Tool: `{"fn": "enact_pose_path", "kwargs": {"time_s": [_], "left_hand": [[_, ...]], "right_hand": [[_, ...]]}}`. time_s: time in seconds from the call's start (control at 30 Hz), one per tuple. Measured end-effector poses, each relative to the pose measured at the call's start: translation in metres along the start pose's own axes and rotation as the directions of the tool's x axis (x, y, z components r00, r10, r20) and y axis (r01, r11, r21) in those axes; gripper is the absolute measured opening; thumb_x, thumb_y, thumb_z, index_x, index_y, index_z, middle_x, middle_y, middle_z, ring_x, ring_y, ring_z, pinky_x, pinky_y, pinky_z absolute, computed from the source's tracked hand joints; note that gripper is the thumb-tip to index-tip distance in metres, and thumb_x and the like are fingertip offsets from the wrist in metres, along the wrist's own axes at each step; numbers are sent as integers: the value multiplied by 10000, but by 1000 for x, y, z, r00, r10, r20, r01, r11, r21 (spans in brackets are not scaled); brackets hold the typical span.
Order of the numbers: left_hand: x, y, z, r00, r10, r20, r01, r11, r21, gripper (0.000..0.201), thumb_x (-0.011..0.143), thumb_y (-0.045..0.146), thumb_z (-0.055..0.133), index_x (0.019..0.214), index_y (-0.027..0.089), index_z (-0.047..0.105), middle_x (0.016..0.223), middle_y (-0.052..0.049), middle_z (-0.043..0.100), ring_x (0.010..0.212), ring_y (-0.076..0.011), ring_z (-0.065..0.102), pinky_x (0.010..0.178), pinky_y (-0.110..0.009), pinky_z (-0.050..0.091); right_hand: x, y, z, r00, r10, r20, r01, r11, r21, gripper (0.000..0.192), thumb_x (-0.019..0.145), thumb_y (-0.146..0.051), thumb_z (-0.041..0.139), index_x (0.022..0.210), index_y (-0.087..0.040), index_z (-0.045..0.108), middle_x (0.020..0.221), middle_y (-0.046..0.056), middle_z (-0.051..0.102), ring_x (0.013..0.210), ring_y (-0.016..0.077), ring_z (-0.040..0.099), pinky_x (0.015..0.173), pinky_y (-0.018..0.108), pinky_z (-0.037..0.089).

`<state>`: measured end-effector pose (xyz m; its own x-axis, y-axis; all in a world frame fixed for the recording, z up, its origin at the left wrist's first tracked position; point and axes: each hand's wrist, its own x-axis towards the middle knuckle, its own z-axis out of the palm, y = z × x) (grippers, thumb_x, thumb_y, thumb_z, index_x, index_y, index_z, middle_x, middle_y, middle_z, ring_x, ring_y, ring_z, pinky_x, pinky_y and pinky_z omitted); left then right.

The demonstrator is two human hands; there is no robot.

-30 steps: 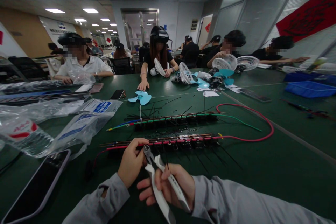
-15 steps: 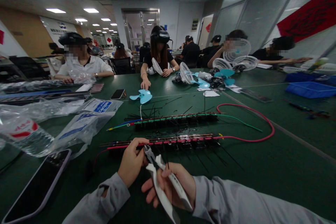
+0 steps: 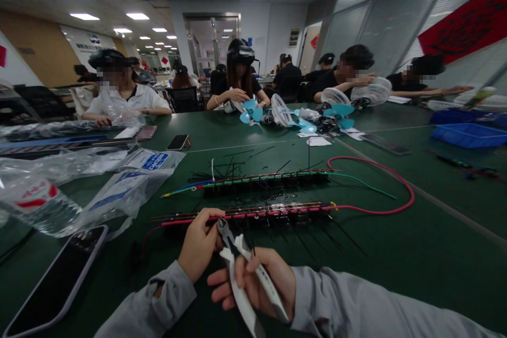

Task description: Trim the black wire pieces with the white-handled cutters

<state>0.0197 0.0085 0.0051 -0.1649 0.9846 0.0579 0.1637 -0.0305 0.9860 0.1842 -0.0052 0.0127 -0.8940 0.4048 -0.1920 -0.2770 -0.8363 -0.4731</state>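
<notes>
My right hand (image 3: 269,280) is wrapped round a pair of wire cutters (image 3: 240,269) with white handles. The handles stand apart, and the metal jaws point away from me, close to the fingers of my left hand (image 3: 200,245). My left hand is closed at the left part of the nearer wire bundle (image 3: 277,211), which has a thick red wire along a dark strip; what its fingertips pinch is hidden. Thin black cable-tie tails stick out from this bundle. Behind it lies a second bundle (image 3: 269,175) with green and blue wires, also bound with black ties.
Left of me are a phone (image 3: 55,280), a water bottle (image 3: 43,203) and clear plastic bags (image 3: 130,185). A red cable loop (image 3: 412,195) curves at the right. Across the green table, people handle fan parts, including a blue fan blade (image 3: 251,112); blue trays (image 3: 469,135) stand far right.
My left hand stays put, while my right fingers and the cutter handles shift slightly left. Across the table, a person has lifted the blue fan blade from the tabletop and brought it right, towards their body.
</notes>
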Motion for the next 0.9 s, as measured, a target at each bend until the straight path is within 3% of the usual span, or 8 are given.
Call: {"fn": "enact_pose_path", "kwargs": {"time_s": [0.23, 0.9], "left_hand": [[0, -1, 0, 1000, 9, -8, -9, 1000, 22, 196, 802, 282, 511, 966, 176, 522, 541, 62, 518, 386, -87, 508, 354, -161, 365], [1, -3, -1, 1000, 4, -13, -4, 999, 32, 224, 786, 276, 519, 984, 173, 532, 515, 61, 520, 386, -101, 514, 360, -176, 386]], "right_hand": [[-1, -2, 7, 998, -6, -61, 7, 1000, 19, 268, 552, -249, 448, 616, -71, 637, 1040, 165, 579, 906, 233, 567, 908, 405, 328], [-2, -1, 4, 999, -4, -46, 4, 1000, -14, 273, 589, -268, 437, 632, -78, 629, 996, 159, 589, 884, 222, 565, 863, 392, 354]]}}
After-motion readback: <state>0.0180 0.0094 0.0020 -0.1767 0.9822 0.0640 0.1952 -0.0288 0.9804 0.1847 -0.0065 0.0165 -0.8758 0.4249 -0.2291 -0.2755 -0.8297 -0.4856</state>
